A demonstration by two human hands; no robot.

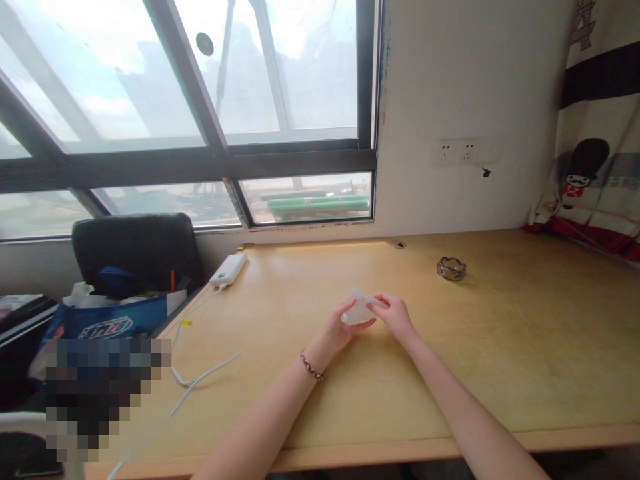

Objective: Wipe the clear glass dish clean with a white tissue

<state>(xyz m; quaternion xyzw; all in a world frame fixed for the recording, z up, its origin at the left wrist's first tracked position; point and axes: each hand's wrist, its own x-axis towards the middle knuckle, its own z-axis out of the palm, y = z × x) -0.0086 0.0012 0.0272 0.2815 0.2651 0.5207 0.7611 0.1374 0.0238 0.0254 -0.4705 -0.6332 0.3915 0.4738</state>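
Note:
A small, whitish, translucent piece [357, 311], perhaps soft plastic or tissue, is held up over the table between both hands. My left hand [337, 335], with a beaded bracelet [311, 365] on its wrist, supports it from the left and below, thumb on its near face. At its right edge, the fingers of my right hand [398, 317] pinch it. The exact kind of the piece cannot be made out. Farther off to the right, a dark openwork ring-shaped object [451, 269] lies on the wooden table [500, 347].
At the table's back left lies a white power bank [229, 269] with a white cable [203, 377] trailing along the left side. A dark chair [135, 243] with a blue bag [115, 320] stands left. Wall sockets [457, 152] and a curtain [595, 133] are behind.

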